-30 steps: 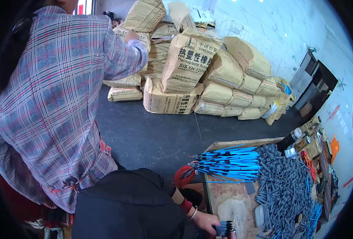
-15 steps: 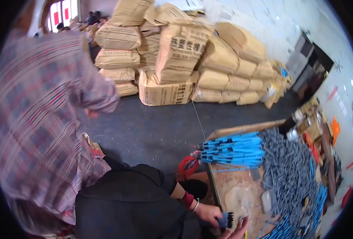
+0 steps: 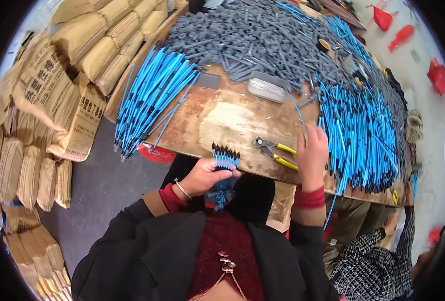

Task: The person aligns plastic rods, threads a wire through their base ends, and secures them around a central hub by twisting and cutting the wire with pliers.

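My left hand is closed around a bundle of thin blue rods with black tips, held over the table's near edge. The tips stick up in a row above my fingers, and the lower ends hang over my lap. To the right, my right hand is raised above the edge with its fingers bent together. A single thin blue rod meets its fingertips. Between my hands lie pliers with yellow handles. Beside my right hand rests a large pile of blue rods with black ends.
Another blue rod stack lies on the left of the wooden table. Grey plastic pieces are heaped at the back, near a clear plastic box. Paper sacks stand left. A person in a checked sleeve sits at lower right.
My view has swung from the sacks and the person in plaid to the table. My right hand, earlier close to the bundle in my left hand, is now apart from it, to the right.
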The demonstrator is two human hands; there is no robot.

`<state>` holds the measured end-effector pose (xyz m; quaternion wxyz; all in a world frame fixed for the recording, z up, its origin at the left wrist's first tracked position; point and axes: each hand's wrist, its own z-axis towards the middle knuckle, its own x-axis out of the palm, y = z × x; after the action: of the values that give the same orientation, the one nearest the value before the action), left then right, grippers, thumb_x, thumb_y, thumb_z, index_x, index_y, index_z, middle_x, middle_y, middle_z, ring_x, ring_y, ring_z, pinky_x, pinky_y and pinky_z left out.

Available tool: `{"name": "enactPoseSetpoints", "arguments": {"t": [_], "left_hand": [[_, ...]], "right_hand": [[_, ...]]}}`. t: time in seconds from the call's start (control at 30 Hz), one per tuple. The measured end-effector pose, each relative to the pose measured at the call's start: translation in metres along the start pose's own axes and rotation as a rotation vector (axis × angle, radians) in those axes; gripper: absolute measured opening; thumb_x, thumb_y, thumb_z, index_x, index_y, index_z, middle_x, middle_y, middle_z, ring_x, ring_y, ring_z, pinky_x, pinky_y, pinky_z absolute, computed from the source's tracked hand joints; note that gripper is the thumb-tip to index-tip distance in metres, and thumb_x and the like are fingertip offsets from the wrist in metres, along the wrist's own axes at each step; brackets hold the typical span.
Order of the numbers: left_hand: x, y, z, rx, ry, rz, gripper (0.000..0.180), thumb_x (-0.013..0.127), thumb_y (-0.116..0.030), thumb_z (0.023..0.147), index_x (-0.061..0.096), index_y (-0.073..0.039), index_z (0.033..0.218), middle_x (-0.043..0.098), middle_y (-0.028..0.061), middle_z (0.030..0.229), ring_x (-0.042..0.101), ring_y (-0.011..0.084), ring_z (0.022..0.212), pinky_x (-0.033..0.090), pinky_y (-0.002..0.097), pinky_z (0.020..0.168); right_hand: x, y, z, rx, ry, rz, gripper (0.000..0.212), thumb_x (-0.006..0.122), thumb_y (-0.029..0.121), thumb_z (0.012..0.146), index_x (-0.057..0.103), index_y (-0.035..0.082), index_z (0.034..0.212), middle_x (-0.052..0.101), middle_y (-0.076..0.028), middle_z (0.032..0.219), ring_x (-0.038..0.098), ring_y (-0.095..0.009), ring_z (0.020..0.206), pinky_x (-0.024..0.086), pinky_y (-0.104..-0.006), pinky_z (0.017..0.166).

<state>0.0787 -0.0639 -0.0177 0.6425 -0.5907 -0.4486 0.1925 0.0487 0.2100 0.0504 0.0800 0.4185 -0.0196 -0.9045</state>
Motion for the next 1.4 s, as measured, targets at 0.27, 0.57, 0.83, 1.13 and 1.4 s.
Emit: {"name": "enactPoseSetpoints", "arguments": {"t": [0.27,0.57,0.83,1.13,1.4], "left_hand": [[0.011,-0.007,0.007,-0.012,-0.038,-0.120,0.014,0.054,0.002,0.086,0.062,0.002,0.097,0.066,0.0085,0.096,0.061,0.0143,0.093,0.046,0.0292,0.086],[0.008,-0.014,0.010,-0.108,0.029,0.038,0.014,0.055,0.002,0.085,0.064,0.001,0.095,0.067,0.0074,0.094,0.061,0.0128,0.089,0.048,0.0267,0.081],[0.005,-0.012,0.006,-0.210,0.033,0.026,0.015,0.055,0.003,0.085,0.064,0.001,0.097,0.067,0.0090,0.096,0.062,0.0138,0.088,0.049,0.0275,0.081],[-0.001,0.002,0.005,-0.119,-0.001,-0.092,0.015,0.055,0.000,0.087,0.061,0.000,0.101,0.066,0.0086,0.095,0.062,0.0127,0.086,0.050,0.0265,0.077],[0.003,-0.001,0.007,-0.103,0.016,-0.165,0.015,0.055,0.000,0.087,0.059,-0.001,0.102,0.065,0.0106,0.098,0.062,0.0170,0.092,0.049,0.0294,0.084]], "right_hand": [[0.048,-0.083,0.019,0.362,0.590,-0.318,0.014,0.060,0.015,0.078,0.050,0.005,0.081,0.058,-0.014,0.099,0.058,-0.032,0.093,0.051,-0.0434,0.064],[0.053,-0.141,0.016,0.062,0.161,-0.751,0.051,0.056,0.032,0.086,0.044,0.005,0.127,0.043,-0.015,0.135,0.037,-0.030,0.128,0.031,-0.0524,0.100],[0.031,-0.107,0.008,0.074,0.174,-0.552,0.046,0.056,0.027,0.087,0.046,0.003,0.125,0.043,-0.015,0.135,0.036,-0.032,0.129,0.028,-0.0511,0.103],[-0.071,-0.056,-0.135,0.482,-0.671,-0.385,0.033,0.050,0.009,0.088,0.049,-0.007,0.117,0.050,-0.022,0.122,0.047,-0.034,0.112,0.035,-0.0413,0.098],[-0.139,-0.080,-0.208,1.067,-0.138,-0.212,0.045,0.044,0.029,0.096,0.047,-0.009,0.121,0.053,-0.020,0.119,0.050,-0.027,0.107,0.036,-0.0341,0.097]]}}
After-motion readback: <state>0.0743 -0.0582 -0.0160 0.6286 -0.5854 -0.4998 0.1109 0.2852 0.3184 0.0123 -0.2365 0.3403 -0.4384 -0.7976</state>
